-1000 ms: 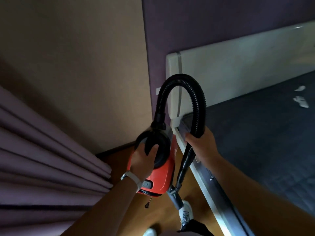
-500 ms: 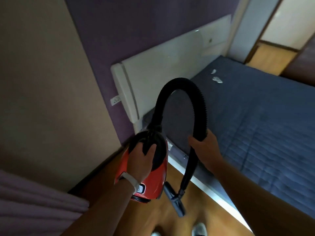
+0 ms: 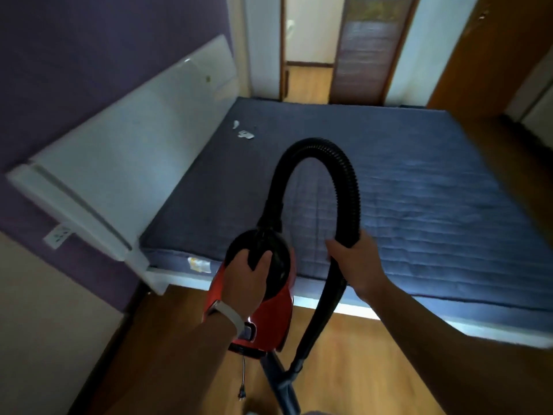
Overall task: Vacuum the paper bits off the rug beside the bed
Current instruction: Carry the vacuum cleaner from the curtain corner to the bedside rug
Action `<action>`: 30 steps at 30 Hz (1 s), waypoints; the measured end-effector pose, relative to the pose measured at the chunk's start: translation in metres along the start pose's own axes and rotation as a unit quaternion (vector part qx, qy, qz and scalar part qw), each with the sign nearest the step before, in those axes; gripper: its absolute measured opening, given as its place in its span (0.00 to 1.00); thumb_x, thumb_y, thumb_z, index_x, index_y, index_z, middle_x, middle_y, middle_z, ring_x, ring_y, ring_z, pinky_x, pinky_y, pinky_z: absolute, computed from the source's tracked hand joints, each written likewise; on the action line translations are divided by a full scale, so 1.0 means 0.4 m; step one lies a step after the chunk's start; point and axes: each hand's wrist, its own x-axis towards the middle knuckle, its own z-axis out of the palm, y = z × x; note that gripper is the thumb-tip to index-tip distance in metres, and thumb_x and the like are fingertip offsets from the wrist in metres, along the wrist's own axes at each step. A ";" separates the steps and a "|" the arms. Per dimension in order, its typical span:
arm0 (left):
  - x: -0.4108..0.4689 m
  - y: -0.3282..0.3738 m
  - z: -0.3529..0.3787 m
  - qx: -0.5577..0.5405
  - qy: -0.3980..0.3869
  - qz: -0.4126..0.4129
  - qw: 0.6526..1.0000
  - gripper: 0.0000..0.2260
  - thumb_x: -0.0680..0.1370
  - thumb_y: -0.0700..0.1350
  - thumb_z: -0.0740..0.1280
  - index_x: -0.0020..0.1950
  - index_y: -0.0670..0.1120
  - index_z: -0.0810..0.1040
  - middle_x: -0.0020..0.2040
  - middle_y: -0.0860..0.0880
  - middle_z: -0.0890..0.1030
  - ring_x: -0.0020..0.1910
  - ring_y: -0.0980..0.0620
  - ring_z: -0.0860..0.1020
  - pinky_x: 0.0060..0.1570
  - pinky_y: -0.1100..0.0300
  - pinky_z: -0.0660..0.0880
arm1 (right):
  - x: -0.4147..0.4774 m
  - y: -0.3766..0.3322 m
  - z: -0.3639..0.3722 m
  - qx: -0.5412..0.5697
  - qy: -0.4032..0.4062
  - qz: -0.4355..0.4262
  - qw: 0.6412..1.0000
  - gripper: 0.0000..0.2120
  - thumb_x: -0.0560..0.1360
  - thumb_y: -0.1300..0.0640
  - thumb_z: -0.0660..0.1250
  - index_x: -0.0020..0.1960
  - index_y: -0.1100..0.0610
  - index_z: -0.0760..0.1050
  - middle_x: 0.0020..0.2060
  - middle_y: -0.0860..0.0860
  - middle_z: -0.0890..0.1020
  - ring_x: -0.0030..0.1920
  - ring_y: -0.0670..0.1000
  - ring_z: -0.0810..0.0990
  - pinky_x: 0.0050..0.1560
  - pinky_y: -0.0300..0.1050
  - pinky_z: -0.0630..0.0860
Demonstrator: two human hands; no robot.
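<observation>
- Where is the vacuum?

- Held up in the near middle, over the wooden floor [image 3: 368, 363], just in front of the bed [image 3: 434, 187]. The red vacuum cleaner [image 3: 270, 319] hangs from the left hand [image 3: 244, 284], whose fingers and thumb are wrapped round the black handle on top. A pale wristband [image 3: 228, 315] sits on that wrist.

- And the other hand?

- The right hand [image 3: 357, 262] is clenched round the black ribbed hose [image 3: 348, 187]. The hose rises from the vacuum's black top, arches over and comes down through that grip to the dark nozzle [image 3: 285, 393] near the bottom edge.

- Any paper bits?

- A few white paper bits [image 3: 245, 133] lie on the blue quilted mattress, far left, near the white headboard [image 3: 134, 151] and well apart from the nozzle.

- Is the cord plugged in?

- A short end of the cord with its plug [image 3: 241, 395] dangles below the red body, free in the air. A white wall socket [image 3: 58, 236] sits on the purple wall at the left, beside the headboard's near end.

- Anything else?

- A small yellowish label [image 3: 199, 264] is on the near side of the mattress, just left of the vacuum, and a doorway [image 3: 308, 55] stands beyond the far end of the bed.
</observation>
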 end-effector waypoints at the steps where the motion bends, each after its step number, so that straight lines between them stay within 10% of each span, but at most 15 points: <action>1: -0.016 0.032 0.040 0.003 -0.018 0.010 1.000 0.14 0.81 0.55 0.63 0.48 0.45 0.75 0.40 0.52 0.77 0.39 0.58 0.75 0.33 0.66 0.67 | -0.010 0.017 -0.057 0.010 0.012 0.007 1.000 0.09 0.70 0.64 0.70 0.41 0.69 0.72 0.32 0.63 0.77 0.31 0.54 0.78 0.34 0.49 0.75; 17: -0.382 0.487 0.727 0.006 -0.216 0.152 0.964 0.14 0.79 0.55 0.65 0.38 0.50 0.73 0.36 0.53 0.77 0.37 0.55 0.76 0.36 0.62 0.67 | -0.277 0.252 -0.931 0.044 0.257 0.077 0.962 0.08 0.73 0.62 0.70 0.47 0.64 0.72 0.34 0.58 0.79 0.30 0.46 0.78 0.33 0.41 0.75; 22: -0.470 0.608 0.911 0.002 -0.292 0.197 0.936 0.17 0.78 0.59 0.63 0.44 0.46 0.78 0.40 0.50 0.81 0.41 0.53 0.79 0.45 0.53 0.75 | -0.364 0.305 -1.132 0.047 0.354 0.094 0.929 0.08 0.73 0.63 0.70 0.45 0.57 0.71 0.35 0.58 0.80 0.35 0.55 0.80 0.39 0.53 0.79; 30: -0.556 0.785 1.199 -0.006 -0.406 0.258 0.877 0.13 0.79 0.55 0.65 0.38 0.49 0.75 0.36 0.53 0.80 0.38 0.60 0.77 0.36 0.65 0.68 | -0.411 0.388 -1.380 0.021 0.469 0.132 0.873 0.10 0.70 0.67 0.69 0.43 0.56 0.70 0.33 0.54 0.76 0.32 0.50 0.75 0.30 0.40 0.74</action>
